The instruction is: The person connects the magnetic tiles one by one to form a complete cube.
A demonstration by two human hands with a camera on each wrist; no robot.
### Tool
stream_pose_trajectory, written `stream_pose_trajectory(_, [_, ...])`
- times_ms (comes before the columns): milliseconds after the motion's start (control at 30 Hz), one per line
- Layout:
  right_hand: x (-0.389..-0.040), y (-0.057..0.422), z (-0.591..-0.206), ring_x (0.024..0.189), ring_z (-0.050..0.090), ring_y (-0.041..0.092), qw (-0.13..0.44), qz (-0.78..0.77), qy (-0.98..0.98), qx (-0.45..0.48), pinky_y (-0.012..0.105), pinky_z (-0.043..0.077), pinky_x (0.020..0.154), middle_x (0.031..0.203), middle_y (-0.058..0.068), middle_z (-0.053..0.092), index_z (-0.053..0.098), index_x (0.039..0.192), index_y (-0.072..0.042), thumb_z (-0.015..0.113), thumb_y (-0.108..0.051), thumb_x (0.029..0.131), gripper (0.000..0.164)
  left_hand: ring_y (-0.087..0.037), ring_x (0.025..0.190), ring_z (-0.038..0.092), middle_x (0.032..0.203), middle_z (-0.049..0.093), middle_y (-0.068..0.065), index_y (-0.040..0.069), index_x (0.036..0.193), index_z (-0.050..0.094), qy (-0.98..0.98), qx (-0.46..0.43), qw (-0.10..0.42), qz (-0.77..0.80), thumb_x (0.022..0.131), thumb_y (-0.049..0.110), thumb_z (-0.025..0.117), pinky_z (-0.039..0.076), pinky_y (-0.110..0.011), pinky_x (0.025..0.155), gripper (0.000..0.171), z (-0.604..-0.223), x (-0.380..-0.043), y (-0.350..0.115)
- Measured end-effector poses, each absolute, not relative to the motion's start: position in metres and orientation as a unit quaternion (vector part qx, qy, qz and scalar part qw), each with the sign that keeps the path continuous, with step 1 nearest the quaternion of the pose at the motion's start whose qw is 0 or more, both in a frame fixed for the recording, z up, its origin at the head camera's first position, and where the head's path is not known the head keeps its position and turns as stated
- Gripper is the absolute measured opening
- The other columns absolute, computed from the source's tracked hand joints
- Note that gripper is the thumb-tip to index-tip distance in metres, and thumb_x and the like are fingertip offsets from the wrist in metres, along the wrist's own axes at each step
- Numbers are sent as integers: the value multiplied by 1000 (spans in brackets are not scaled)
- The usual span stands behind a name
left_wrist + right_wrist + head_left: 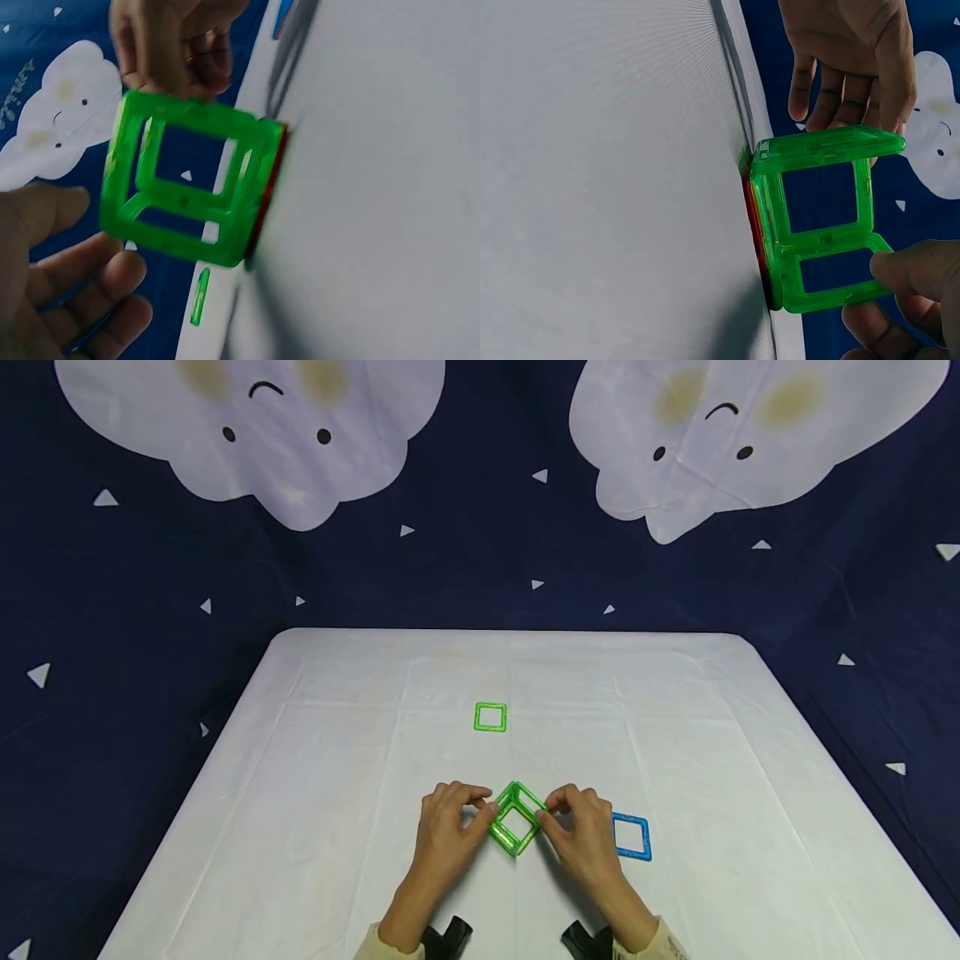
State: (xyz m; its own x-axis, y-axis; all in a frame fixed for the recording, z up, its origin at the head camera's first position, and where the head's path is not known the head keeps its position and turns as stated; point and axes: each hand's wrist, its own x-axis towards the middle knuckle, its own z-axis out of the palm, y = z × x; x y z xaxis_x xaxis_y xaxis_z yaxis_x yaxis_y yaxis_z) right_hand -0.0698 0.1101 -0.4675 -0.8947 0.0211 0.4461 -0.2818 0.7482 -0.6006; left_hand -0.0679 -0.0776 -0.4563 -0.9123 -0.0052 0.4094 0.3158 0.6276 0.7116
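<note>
Several green square magnetic tiles stand joined as a hollow box shape on the white tabletop, one corner toward me. A red tile forms its base in the right wrist view. My right hand pinches the right-hand green tile at its edge, with the thumb on its face and a finger behind. On the other side, my left hand is beside the box, thumb and fingers spread apart. Its fingertips are right at the box's edge in the left wrist view, gripping nothing.
A blue square tile lies on the table just right of my right hand. Farther back lies a single green square tile. Black wrist mounts show at both sleeves. A dark blue cloth with clouds hangs behind the table.
</note>
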Motion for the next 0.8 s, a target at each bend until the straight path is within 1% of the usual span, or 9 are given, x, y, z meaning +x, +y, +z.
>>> stream_pose_trajectory(133, [-71,112,-467,71,51,9,216,347,-909,82,33,34,77,70,-6,65,59,78,-16,81,-10,68,25,-11,83,56,81,67,4,13,96,72,-883,-127,166,-420,78,21,75,41,-35,81,21,-454,-72,-85])
stream_pose_trajectory(200, [-72,113,-467,71,51,10,213,348,-909,88,33,34,78,71,-7,64,59,78,-16,81,-10,68,25,-12,85,56,86,68,2,12,101,71,-884,-149,145,-420,78,21,75,40,-33,79,24,-453,-73,-88])
stream_pose_trajectory(300, [-74,115,-467,71,51,10,211,349,-907,102,34,34,79,72,-7,63,59,79,-16,81,-10,69,25,-14,92,55,97,67,0,14,111,67,-884,-180,91,-422,79,23,74,42,-32,81,34,-451,-75,-94])
stream_pose_trajectory(433, [-78,117,-466,72,50,9,214,346,-906,120,35,34,80,73,-7,63,59,80,-17,81,-9,69,26,-15,109,51,117,60,-1,19,128,56,-875,-233,0,-425,81,34,72,44,-36,92,52,-449,-82,-103])
stream_pose_trajectory(533, [-80,118,-466,73,50,7,216,344,-905,125,36,34,81,72,-7,64,58,80,-17,81,-9,68,27,-14,121,44,130,52,2,23,138,46,-866,-281,-69,-409,79,41,72,41,-41,101,67,-448,-94,-111])
stream_pose_trajectory(600, [-80,119,-466,73,50,7,216,345,-905,126,36,35,81,73,-7,64,58,80,-18,81,-9,68,27,-13,127,38,137,46,5,27,143,40,-860,-310,-113,-390,78,42,73,38,-43,106,74,-446,-104,-115])
stream_pose_trajectory(667, [-81,119,-467,73,50,7,214,345,-905,126,36,35,81,73,-7,64,58,80,-18,81,-9,68,28,-12,128,35,140,42,8,29,144,37,-854,-331,-144,-375,78,40,74,36,-43,107,77,-444,-113,-119])
stream_pose_trajectory(800, [-80,119,-468,73,51,9,203,349,-906,125,36,35,81,73,-7,64,58,80,-17,81,-9,68,27,-12,126,36,142,43,8,29,145,36,-842,-361,-174,-361,78,38,74,35,-43,107,78,-442,-129,-123])
